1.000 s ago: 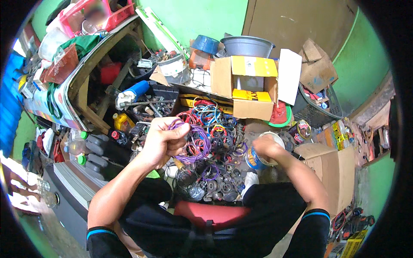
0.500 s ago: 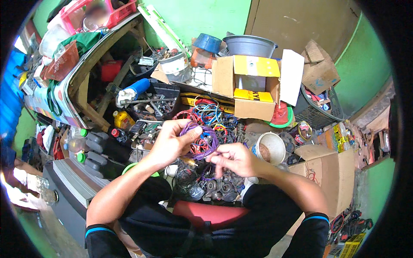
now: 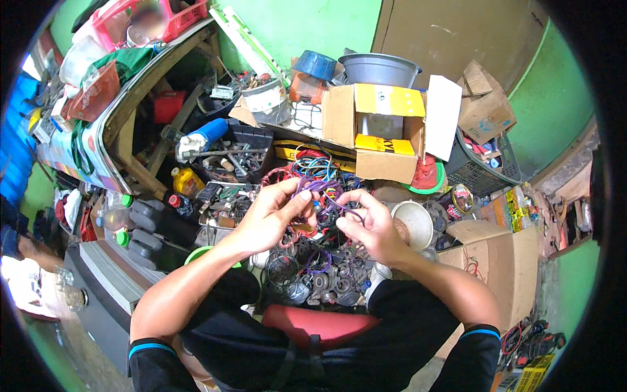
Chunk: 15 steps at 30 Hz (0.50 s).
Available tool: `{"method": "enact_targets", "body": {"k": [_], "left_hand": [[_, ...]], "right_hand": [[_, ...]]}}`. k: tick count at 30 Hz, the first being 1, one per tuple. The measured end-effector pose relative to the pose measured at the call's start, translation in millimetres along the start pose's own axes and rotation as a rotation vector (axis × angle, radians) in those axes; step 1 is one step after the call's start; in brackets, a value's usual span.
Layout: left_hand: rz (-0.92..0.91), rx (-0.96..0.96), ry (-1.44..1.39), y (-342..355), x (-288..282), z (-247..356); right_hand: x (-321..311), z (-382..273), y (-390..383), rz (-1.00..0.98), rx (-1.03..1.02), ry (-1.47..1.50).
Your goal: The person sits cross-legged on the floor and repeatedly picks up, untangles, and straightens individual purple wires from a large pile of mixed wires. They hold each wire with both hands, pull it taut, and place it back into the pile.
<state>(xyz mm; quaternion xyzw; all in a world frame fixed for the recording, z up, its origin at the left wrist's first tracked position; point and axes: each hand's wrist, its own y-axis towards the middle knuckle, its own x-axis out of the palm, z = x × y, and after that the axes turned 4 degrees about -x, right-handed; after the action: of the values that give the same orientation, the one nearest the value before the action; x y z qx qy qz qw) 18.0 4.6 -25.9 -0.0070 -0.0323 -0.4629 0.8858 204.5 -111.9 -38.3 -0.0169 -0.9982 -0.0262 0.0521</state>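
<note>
A coil of purple cable (image 3: 316,186) is gripped between the thumb and fingers of my left hand (image 3: 274,215), above a heap of scrap. My right hand (image 3: 372,228), just to the right, pinches a strand of the same cable leading off the coil. A loop that also looks purple (image 3: 319,262) shows lower down, over the small round metal parts (image 3: 336,284). Behind the hands lie tangled red and blue wires (image 3: 317,163). My left fingers partly hide the coil.
A white bucket (image 3: 414,222) stands right of my right hand. An open cardboard box (image 3: 385,171) and a grey basin (image 3: 379,68) are at the back. Black jugs (image 3: 153,215) stand on the left, with another cardboard box (image 3: 499,274) at right. A red cushion-like thing (image 3: 317,323) is at my lap.
The purple coil has tipped from facing me to a flatter, bunched shape. My right hand has moved up and slightly right, drawing the strand away from the coil.
</note>
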Motion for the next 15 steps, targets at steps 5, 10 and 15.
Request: {"method": "enact_targets", "body": {"k": [5, 10, 15], "left_hand": [[0.057, 0.021, 0.047, 0, -1, -1], [-0.027, -0.13, 0.073, -6, 12, 5], [-0.142, -0.063, 0.124, -8, 12, -8]], "right_hand": [[-4, 2, 3, 0.13, -0.106, -0.143], [-5, 30, 7, 0.257, -0.272, -0.443], [-2, 20, 9, 0.244, -0.279, -0.477]]}}
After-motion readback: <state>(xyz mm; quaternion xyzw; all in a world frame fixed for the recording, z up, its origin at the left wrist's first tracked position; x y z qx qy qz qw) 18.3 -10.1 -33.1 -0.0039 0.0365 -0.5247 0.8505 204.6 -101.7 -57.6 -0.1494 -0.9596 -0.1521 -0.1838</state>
